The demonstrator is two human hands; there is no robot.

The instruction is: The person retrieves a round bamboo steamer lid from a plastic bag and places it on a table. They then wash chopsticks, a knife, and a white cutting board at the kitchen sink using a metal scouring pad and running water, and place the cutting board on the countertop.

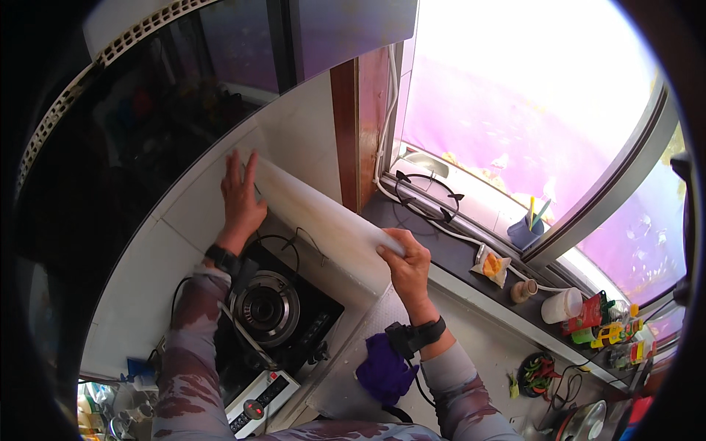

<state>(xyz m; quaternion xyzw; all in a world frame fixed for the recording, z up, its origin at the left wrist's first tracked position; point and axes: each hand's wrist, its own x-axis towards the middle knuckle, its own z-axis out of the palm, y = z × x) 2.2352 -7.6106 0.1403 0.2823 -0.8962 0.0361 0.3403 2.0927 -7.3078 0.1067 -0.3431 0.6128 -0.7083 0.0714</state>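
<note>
A long whitish board [325,220], possibly a cutting board, is tilted between the tiled wall and the counter. My right hand [407,258] grips its near right corner, thumb on the face towards me. My left hand [242,198] is raised at the board's far left end, fingers spread; whether its fingertips touch the board or the wall, I cannot tell. Below my left wrist lies a black gas stove [317,308] with a round burner [265,308]. A purple cloth [386,369] rests on the counter beneath my right wrist.
A dark range hood [165,110] overhangs the left side. On the right ledge are a wire pot stand [430,195], a blue cup [524,231], a white jar [561,305] and several bottles. A bowl of peppers [538,375], a lidded pot [584,421] and a power strip [262,402] sit nearer.
</note>
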